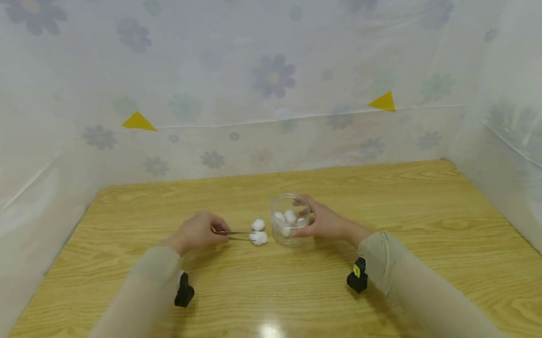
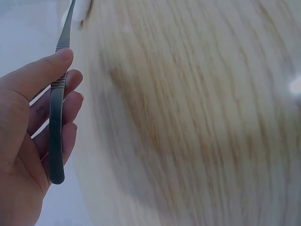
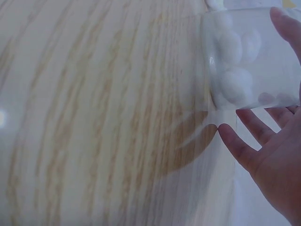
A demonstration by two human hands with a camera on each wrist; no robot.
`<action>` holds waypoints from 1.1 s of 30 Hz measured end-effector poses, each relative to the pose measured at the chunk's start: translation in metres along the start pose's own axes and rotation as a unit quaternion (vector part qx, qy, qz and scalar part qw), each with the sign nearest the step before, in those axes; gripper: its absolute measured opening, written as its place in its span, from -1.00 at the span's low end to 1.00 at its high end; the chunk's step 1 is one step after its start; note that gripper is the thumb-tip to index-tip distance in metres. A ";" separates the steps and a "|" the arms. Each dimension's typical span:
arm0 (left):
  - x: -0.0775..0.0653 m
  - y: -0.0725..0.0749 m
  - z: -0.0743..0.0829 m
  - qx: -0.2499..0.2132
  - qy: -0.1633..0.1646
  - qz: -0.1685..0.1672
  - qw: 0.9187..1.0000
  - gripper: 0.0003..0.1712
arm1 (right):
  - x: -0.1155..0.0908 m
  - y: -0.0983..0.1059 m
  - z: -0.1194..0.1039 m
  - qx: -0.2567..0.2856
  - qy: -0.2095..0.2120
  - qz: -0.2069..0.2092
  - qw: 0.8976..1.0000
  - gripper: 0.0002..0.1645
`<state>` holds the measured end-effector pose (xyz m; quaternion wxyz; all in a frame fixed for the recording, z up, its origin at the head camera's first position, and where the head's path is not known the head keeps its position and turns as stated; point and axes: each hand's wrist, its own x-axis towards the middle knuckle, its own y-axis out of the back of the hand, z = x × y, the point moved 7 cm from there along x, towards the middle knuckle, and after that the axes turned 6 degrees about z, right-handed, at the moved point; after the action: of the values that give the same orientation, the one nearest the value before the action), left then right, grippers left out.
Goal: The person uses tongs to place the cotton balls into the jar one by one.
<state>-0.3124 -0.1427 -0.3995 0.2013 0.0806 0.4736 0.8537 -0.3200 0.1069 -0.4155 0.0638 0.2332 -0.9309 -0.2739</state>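
Metal tweezers (image 2: 55, 136) lie along the fingers of my left hand (image 1: 200, 231), pinched between thumb and fingertips. In the head view their two tips reach a white cotton ball (image 1: 260, 238) on the table. Just behind it sits a second cotton ball (image 1: 258, 224). To the right, a clear round jar (image 1: 281, 240) stands upright with several cotton balls (image 3: 236, 85) inside. My right hand (image 1: 326, 221) holds the jar from its right side, thumb at the front and fingers around the back. The jar partly covers those fingers in the head view.
Beneath everything is a wood-grain table (image 1: 268, 292), with a bright glare spot near the front. A flowered plastic curtain (image 1: 216, 83) hangs at the back and both sides, with yellow triangles (image 1: 139, 122) on it. Each wrist carries a small black camera (image 1: 183, 291).
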 end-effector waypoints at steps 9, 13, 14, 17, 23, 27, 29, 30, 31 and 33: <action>0.002 -0.004 0.002 0.069 -0.004 0.017 0.997 -0.92 | 0.001 0.000 0.003 -0.001 -0.004 0.005 1.000 0.07; 0.002 -0.004 0.004 0.084 -0.015 0.020 0.996 -0.95 | 0.001 0.000 0.004 0.000 -0.009 0.004 1.000 0.08; 0.002 -0.004 0.004 0.084 -0.017 0.021 0.996 -0.95 | 0.001 0.000 0.003 -0.001 -0.007 0.003 1.000 0.08; 0.001 -0.004 0.003 0.076 -0.024 0.027 0.996 -0.95 | 0.001 0.000 0.003 -0.002 -0.003 0.002 1.000 0.07; -0.003 0.000 -0.002 0.040 -0.030 0.042 0.998 -0.93 | 0.000 0.000 0.001 -0.001 0.006 -0.002 1.000 0.07; -0.005 0.005 -0.006 0.005 -0.025 0.048 0.999 -0.89 | 0.000 0.000 0.001 -0.002 0.003 -0.002 1.000 0.08; -0.005 0.007 -0.008 -0.010 -0.022 0.048 0.999 -0.88 | -0.002 0.001 -0.002 0.000 -0.001 -0.003 1.000 0.07; -0.005 0.008 -0.009 -0.016 -0.019 0.048 0.999 -0.88 | -0.004 0.001 -0.007 0.002 -0.003 -0.004 1.000 0.06; -0.006 0.010 -0.009 -0.020 -0.018 0.048 0.998 -0.88 | -0.006 0.001 -0.012 0.004 -0.004 -0.006 1.000 0.05; -0.006 0.012 -0.009 -0.030 -0.016 0.046 0.998 -0.86 | -0.009 0.002 -0.020 0.007 -0.004 -0.008 1.000 0.03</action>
<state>-0.3129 -0.1577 -0.3939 0.1715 0.1099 0.4398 0.8747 -0.3076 0.1027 -0.3973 0.0560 0.2402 -0.9311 -0.2688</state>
